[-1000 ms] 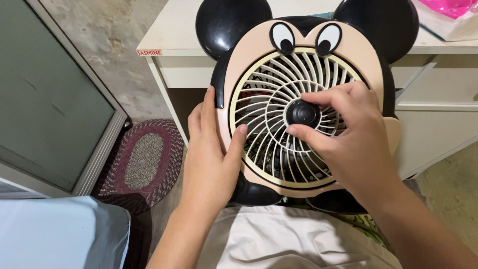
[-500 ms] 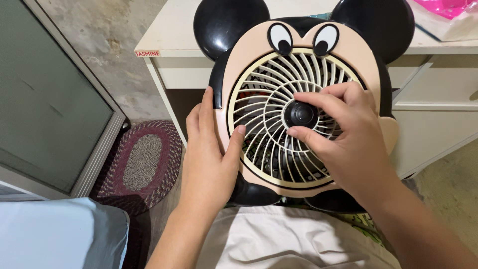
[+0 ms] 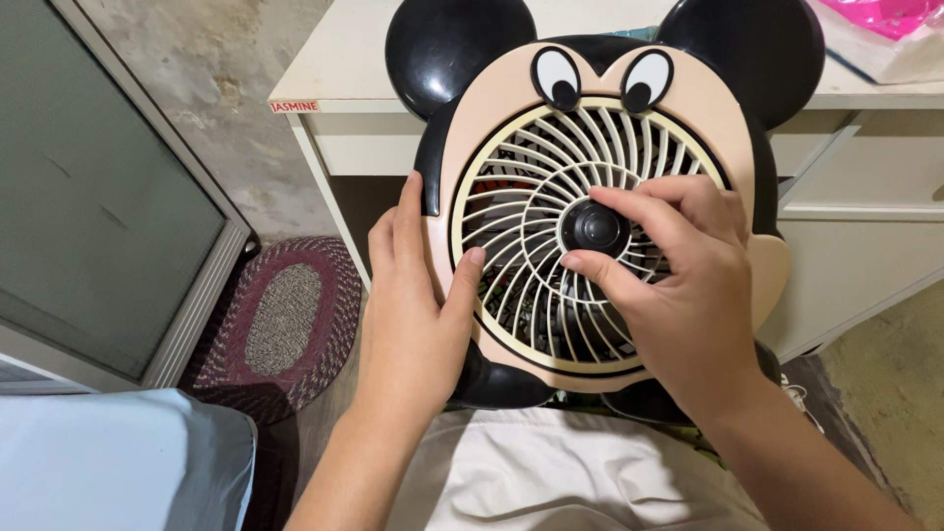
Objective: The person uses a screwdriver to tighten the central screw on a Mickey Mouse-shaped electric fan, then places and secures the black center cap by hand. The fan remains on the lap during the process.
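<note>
Hands (image 3: pixel 551 295) on mouse-shaped fan (image 3: pixel 511 128) grille (image 3: pixel 521 187)

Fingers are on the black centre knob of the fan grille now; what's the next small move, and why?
Probably twist the black knob a little further: the right hand pinches it with thumb and forefinger, and the left hand braces the fan at its edge, so it should hold steady.

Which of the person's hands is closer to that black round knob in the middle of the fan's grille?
The right hand: its fingers pinch around the black knob. The left hand rests on the fan's left edge, thumb on the grille rim, apart from the knob.
</note>
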